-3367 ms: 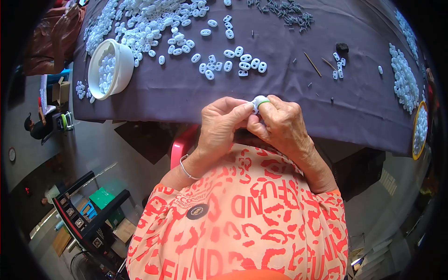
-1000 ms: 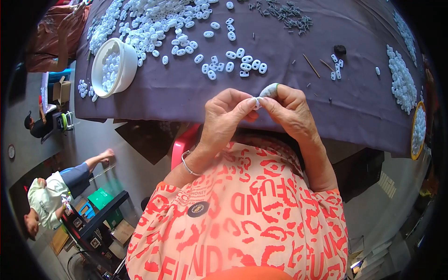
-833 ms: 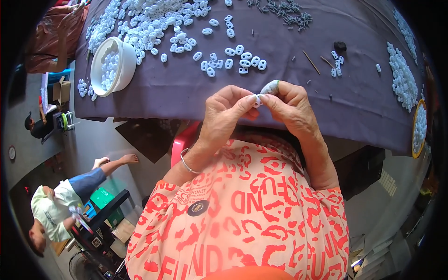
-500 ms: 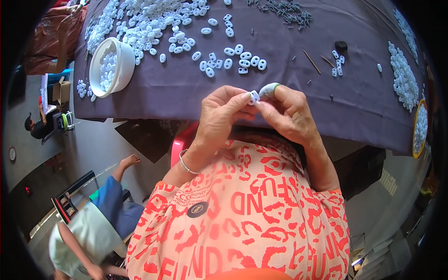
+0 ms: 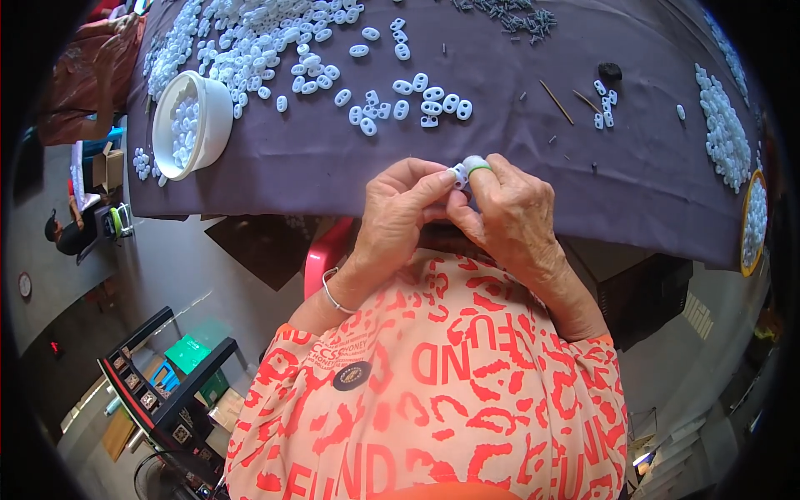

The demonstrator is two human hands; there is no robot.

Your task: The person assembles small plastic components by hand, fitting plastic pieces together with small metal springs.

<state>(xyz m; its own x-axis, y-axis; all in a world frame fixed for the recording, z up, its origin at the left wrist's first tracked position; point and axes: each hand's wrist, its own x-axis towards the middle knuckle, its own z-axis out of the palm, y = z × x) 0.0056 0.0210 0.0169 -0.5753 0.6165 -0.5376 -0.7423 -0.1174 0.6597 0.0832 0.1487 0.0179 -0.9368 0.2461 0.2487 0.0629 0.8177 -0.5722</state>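
Note:
Over the near edge of the table, my left hand (image 5: 396, 208) pinches a small white plastic piece with two holes (image 5: 459, 176) between thumb and fingertips. My right hand (image 5: 506, 204) is closed against the same piece from the other side, its index finger in a white wrap with a green band (image 5: 476, 164). Whether a smaller part sits between the right fingertips is hidden. Just beyond my hands lie several loose white oval two-hole pieces (image 5: 432, 107). Farther right, several white pieces (image 5: 603, 108) lie grouped beside a dark lump (image 5: 610, 72).
A white tub (image 5: 218, 125) of white pieces stands at left, before a large heap (image 5: 250, 50). Small grey pins (image 5: 521, 18) lie at the far side. Thin brown sticks (image 5: 556, 102) rest mid-right. More white pieces (image 5: 723, 133) and a yellow-rimmed container (image 5: 744, 250) are at right.
My right hand has turned and its wrapped finger has curled over the white piece, where it was stretched beside it. The left hand keeps its pinch. A person at lower left has left the view.

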